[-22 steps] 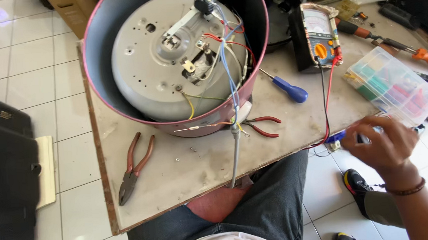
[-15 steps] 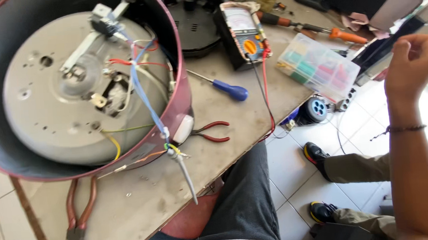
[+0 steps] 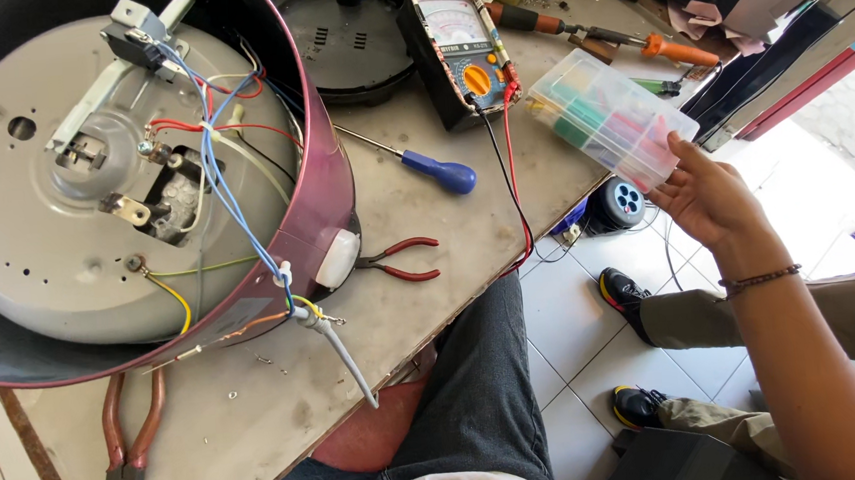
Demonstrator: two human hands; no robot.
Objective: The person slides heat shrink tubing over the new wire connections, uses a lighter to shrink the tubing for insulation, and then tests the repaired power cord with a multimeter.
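Note:
My right hand (image 3: 710,195) reaches from the lower right to a clear plastic box (image 3: 605,117) of coloured small parts that overhangs the table's right edge. Its palm is open and its thumb and fingertips rest against the box's near corner. A beaded bracelet sits on the wrist. My left hand is out of view. An upturned round appliance with a maroon shell (image 3: 328,177) fills the left. Its grey base plate (image 3: 35,217) is bare, with red, blue and yellow wires (image 3: 211,155) running out to a grey cord.
On the worn table (image 3: 432,300) lie a blue-handled screwdriver (image 3: 438,172), small red-handled pliers (image 3: 404,260), an analogue multimeter (image 3: 460,52) with leads, large brown-handled pliers (image 3: 126,441) and orange-handled tools (image 3: 675,52). Another person's trousered legs and shoes (image 3: 714,315) are at the right, by a black socket reel (image 3: 616,204).
My view has swung left and closer to the appliance. My right hand, raised and closed off the table's edge half a second ago, has come down and opened against the clear box.

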